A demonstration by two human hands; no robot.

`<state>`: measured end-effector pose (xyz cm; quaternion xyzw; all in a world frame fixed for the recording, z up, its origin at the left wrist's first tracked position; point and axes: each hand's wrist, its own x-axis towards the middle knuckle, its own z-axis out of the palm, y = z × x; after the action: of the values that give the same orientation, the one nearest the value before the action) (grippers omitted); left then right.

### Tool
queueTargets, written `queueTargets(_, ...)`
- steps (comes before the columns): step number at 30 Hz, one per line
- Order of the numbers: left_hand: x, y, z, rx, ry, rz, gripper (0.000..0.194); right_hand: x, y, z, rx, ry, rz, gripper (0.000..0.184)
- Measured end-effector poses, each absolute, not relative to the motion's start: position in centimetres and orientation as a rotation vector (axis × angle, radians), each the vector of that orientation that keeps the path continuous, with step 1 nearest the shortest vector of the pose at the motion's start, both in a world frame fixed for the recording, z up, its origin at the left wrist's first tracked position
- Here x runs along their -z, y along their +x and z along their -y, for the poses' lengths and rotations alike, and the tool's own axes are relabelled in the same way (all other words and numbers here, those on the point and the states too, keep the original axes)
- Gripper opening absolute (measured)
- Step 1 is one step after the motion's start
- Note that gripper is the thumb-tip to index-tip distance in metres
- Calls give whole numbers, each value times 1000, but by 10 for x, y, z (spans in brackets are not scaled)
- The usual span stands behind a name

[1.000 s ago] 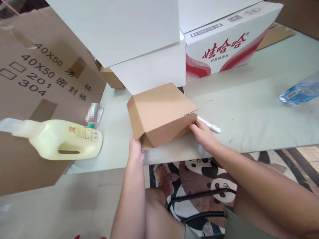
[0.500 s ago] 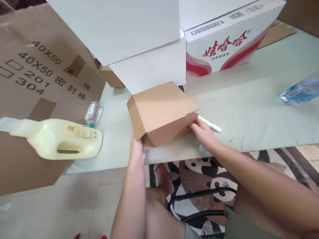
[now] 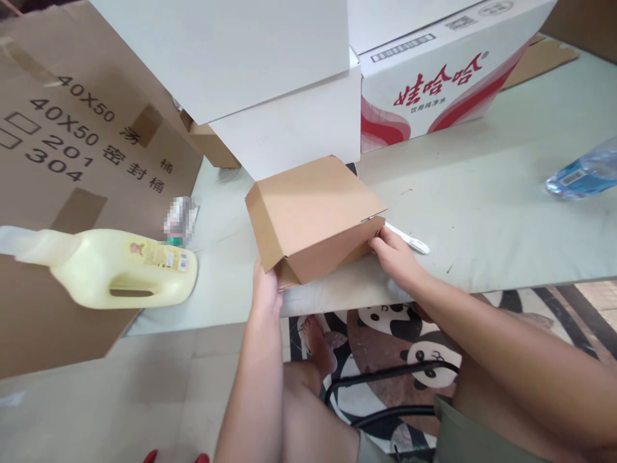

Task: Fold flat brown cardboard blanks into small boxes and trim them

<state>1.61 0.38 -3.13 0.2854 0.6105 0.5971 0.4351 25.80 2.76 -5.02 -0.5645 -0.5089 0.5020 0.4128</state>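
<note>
A brown cardboard box sits near the table's front edge, its lid slanting and a side flap sticking out at the left. At its left front corner, my left hand grips the box from below the flap, the fingers mostly hidden. My right hand pinches the front panel at its right end, fingers closed on the cardboard. Just behind that hand lies a white utility knife, partly covered by the box and apart from my grip. A dark object's corner peeks out behind the box.
White cartons and a red-and-white water carton stand at the back. A plastic bottle lies far right on the cloth-covered table. At left are a yellow detergent jug and a large cardboard box.
Both hands keep their hold on the box, which has hardly moved. The whole view has shifted very slightly.
</note>
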Motion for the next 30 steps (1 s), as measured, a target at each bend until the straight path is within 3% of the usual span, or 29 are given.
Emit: queueTargets(30,32,14,-3,-1493,708,-1518,42,51,258,-28,-1250,-1450,1292,16)
